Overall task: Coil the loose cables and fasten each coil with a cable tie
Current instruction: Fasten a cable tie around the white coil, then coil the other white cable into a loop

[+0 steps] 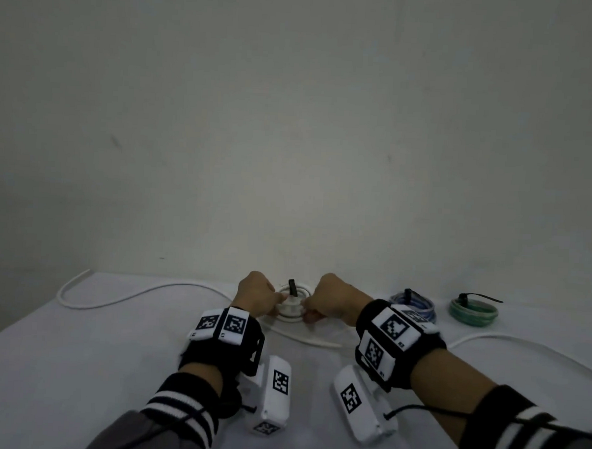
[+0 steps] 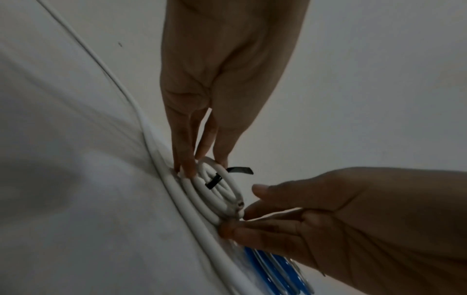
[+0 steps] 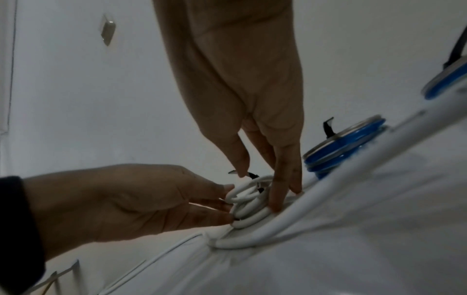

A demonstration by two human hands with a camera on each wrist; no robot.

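A small white cable coil (image 1: 290,308) lies flat on the white table near the wall, with a black cable tie (image 1: 292,287) wrapped on it and its tail sticking up. My left hand (image 1: 277,300) pinches the coil's left edge between thumb and fingers (image 2: 185,165). My right hand (image 1: 306,310) sets straight fingers (image 3: 275,199) against the coil's right edge; in the left wrist view its thumb (image 2: 260,188) hovers just off the coil (image 2: 220,193). The tie (image 2: 213,180) crosses the coil's loops.
A long loose white cable (image 1: 112,300) runs from the left, passes in front of the coil and trails off right (image 1: 521,342). A tied blue coil (image 1: 414,304) and a tied green coil (image 1: 473,311) lie to the right by the wall (image 1: 291,155).
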